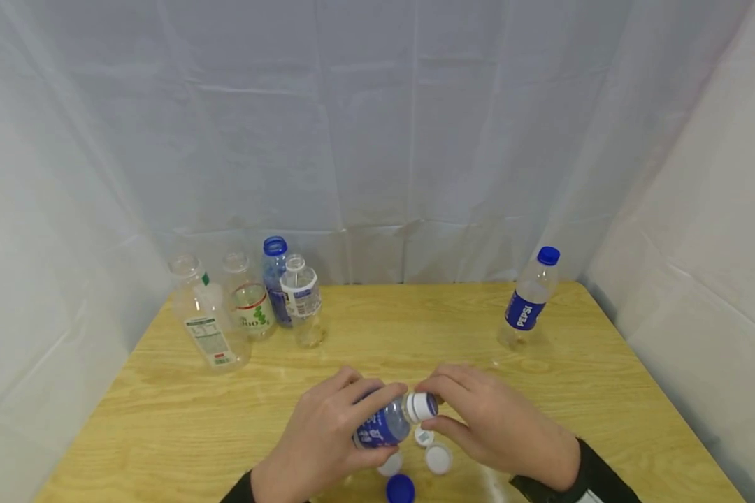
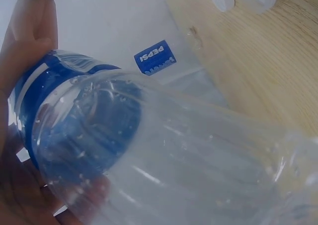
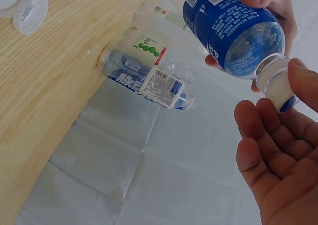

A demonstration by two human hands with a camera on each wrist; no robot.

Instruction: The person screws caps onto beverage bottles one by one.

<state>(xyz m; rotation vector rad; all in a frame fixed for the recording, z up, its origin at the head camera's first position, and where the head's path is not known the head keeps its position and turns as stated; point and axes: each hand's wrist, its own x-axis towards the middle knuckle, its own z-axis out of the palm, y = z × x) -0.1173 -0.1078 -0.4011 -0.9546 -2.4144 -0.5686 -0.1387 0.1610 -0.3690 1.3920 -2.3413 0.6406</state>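
Note:
My left hand grips a clear plastic bottle with a blue label round its body. The bottle lies tilted, its neck towards my right hand. A white cap with a blue top sits on the neck. My right thumb and fingertips pinch this cap, as the right wrist view also shows, with the thumb on one side of the cap. Below the bottle, loose white caps and a blue cap lie on the table. In the left wrist view the bottle's clear body fills the foreground.
Uncapped empty bottles stand at the back left: a large clear one, one with a green-and-white label, a blue one and a clear one. A blue-capped Pepsi bottle stands at the back right. Pale sheeting surrounds the wooden table.

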